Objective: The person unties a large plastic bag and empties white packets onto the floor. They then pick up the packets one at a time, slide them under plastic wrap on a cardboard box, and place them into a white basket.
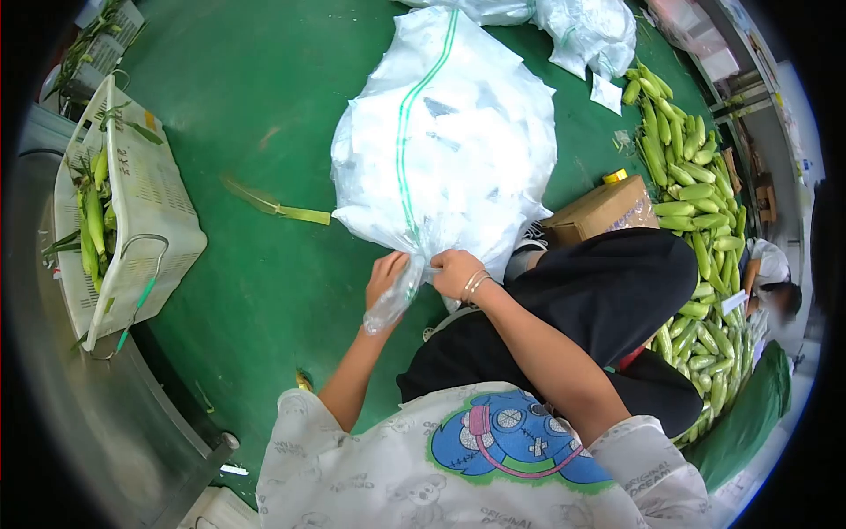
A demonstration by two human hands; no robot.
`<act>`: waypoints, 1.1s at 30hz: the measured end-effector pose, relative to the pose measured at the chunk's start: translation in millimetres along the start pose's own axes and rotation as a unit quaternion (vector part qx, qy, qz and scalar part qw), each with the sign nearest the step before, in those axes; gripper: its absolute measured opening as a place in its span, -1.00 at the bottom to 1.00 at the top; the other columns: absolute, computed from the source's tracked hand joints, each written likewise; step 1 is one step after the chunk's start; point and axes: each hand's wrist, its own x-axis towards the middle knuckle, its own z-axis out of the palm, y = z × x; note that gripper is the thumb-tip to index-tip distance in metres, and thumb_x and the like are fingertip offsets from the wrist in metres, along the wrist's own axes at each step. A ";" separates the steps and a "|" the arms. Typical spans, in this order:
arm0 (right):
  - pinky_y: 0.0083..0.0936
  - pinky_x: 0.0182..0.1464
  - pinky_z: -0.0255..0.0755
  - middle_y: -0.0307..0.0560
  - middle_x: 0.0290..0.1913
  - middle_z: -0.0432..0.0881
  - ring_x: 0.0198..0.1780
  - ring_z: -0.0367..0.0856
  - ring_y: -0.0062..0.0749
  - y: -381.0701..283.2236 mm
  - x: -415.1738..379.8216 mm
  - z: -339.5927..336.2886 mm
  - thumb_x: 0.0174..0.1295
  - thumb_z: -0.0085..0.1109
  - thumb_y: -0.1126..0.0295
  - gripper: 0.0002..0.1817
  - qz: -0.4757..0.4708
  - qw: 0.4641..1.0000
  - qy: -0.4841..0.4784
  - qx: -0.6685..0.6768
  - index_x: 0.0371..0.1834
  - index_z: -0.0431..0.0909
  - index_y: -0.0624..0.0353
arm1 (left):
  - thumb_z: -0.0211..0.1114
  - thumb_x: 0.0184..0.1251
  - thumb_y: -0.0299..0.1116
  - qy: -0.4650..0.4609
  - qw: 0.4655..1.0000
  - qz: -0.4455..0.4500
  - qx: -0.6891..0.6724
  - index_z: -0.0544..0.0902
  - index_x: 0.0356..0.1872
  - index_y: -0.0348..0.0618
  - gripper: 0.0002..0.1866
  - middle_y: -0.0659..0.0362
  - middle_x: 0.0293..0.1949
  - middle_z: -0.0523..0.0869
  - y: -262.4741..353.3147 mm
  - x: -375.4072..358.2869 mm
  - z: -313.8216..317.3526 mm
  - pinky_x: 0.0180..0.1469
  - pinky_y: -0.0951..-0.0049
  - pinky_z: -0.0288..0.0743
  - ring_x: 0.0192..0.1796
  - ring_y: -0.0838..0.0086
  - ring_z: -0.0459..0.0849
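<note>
A large translucent plastic sack (476,132) with a green stripe lies in front of me, bulging with white pieces I cannot identify. Its neck is bunched together near my knees. My left hand (385,275) is closed around the gathered neck, and a loose twisted end of plastic hangs over it. Close beside it, my right hand (456,272) grips the same neck in a fist, with bangles on the wrist. The fingertips of both hands are partly hidden by the plastic.
On the left stands a white plastic crate (145,185) holding corn cobs, next to a metal surface (97,414). A cardboard box (604,212) sits by my knee. A big pile of green corn (696,194) lines the right, with another person (771,273) beyond. More filled bags (586,35) lie ahead.
</note>
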 end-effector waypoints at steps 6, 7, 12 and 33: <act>-0.32 -0.39 0.42 0.02 -0.62 0.59 -0.52 0.58 -0.13 -10.0 -82.7 -69.9 -0.13 0.23 0.37 -0.87 -0.062 0.978 0.099 0.170 -0.60 0.58 0.21 | 0.36 -0.03 -0.43 -0.034 0.994 0.084 0.064 0.70 -0.28 -0.07 -0.78 0.04 -0.23 0.67 -25.7 18.7 19.2 -0.02 0.18 0.40 -0.10 0.09 0.57; -0.44 -0.45 0.32 -0.12 -0.68 0.49 -0.57 0.47 -0.38 -3.4 -91.4 -73.2 -0.13 0.26 0.43 -0.86 -0.045 0.949 0.133 0.283 -0.66 0.53 0.23 | 0.37 -0.04 -0.41 -0.065 0.995 0.069 0.040 0.70 -0.28 -0.11 -0.78 0.04 -0.22 0.67 -44.2 11.8 26.2 -0.04 0.16 0.40 -0.09 0.08 0.54; -0.64 -0.53 0.09 -0.39 -0.69 0.31 -0.56 0.21 -0.77 6.2 -92.3 -85.6 -0.05 0.30 0.51 -0.77 0.002 0.789 0.317 0.526 -0.69 0.42 0.28 | 0.34 -0.06 -0.40 -0.055 0.990 -0.108 -0.070 0.71 -0.27 -0.17 -0.75 -0.04 -0.29 0.61 -30.1 4.3 -6.6 -0.08 0.10 0.41 -0.18 0.01 0.54; -0.67 -0.27 0.33 -0.26 -0.49 0.48 -0.39 0.44 -0.63 193.8 -334.2 -296.6 0.30 0.05 0.43 -0.80 0.073 0.818 0.489 0.293 -0.46 0.45 0.29 | 0.12 0.01 -0.36 -0.101 0.958 -0.211 0.168 0.62 -0.49 -0.44 -0.73 -0.28 -0.45 0.63 -29.3 36.4 7.3 -0.20 0.00 0.48 -0.30 -0.19 0.62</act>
